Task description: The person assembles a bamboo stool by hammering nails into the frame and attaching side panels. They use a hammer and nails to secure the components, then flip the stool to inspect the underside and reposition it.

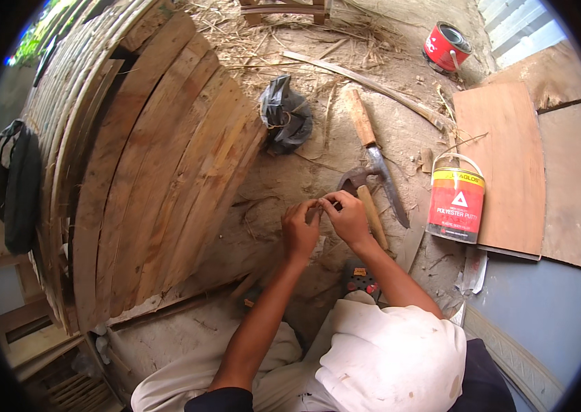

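My left hand [300, 232] and my right hand [347, 218] meet in front of me, thumbs and fingertips pinched close together. Whatever sits between the fingertips is too small to make out. Just beyond my right hand lies a hammer [373, 218], its dark head pointing away and its wooden handle partly behind my wrist. Beside it on the dirt floor rests a large knife [388, 184] with a wooden handle and a dark blade. To the left stands a slatted wooden panel [160, 147], leaning near my left hand without touching it.
A tied black plastic bag [286, 115] sits at the panel's far edge. On the right stand a red putty can [455, 206] and a plywood sheet [500, 168]. Another red can [446, 48] is farther back. A long wood strip [366, 82] crosses straw-strewn ground.
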{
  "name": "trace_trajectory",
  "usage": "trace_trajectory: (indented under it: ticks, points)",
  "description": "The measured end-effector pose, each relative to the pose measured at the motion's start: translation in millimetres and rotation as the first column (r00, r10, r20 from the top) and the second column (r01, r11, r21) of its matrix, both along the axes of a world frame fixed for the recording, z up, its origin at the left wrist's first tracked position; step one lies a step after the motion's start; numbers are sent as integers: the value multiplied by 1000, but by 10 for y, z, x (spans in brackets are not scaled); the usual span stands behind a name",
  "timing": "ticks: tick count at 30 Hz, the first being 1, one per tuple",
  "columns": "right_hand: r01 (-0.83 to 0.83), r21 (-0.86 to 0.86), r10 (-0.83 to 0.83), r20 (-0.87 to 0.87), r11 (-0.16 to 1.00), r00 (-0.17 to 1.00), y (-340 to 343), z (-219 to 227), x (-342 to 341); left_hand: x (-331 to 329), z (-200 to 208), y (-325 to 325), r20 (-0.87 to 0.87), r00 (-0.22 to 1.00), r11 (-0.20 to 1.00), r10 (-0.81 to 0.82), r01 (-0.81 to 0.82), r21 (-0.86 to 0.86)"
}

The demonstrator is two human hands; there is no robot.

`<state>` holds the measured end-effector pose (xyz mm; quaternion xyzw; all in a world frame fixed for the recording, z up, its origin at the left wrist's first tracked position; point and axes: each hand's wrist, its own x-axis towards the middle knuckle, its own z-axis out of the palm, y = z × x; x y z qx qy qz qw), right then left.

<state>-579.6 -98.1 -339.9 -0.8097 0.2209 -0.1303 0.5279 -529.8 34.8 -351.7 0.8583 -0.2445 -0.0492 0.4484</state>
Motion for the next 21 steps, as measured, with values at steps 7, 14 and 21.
trace_trajectory:
  ticks: [7, 14, 21]
  points:
    - [65, 125, -60, -43, 990, 997, -102, 136, -158, 45, 97, -91, -394, 919, 998, 23, -44, -45]
    - [192, -445, -274, -126, 875, 954, -445, 49, -542, 138, -238, -163, -130, 987, 996, 91, -92, -4]
    - [139, -369, -267, -321, 919, 909, -371, -246, -685, 167, -523, -194, 76, 995, 995, 57, -50, -83]
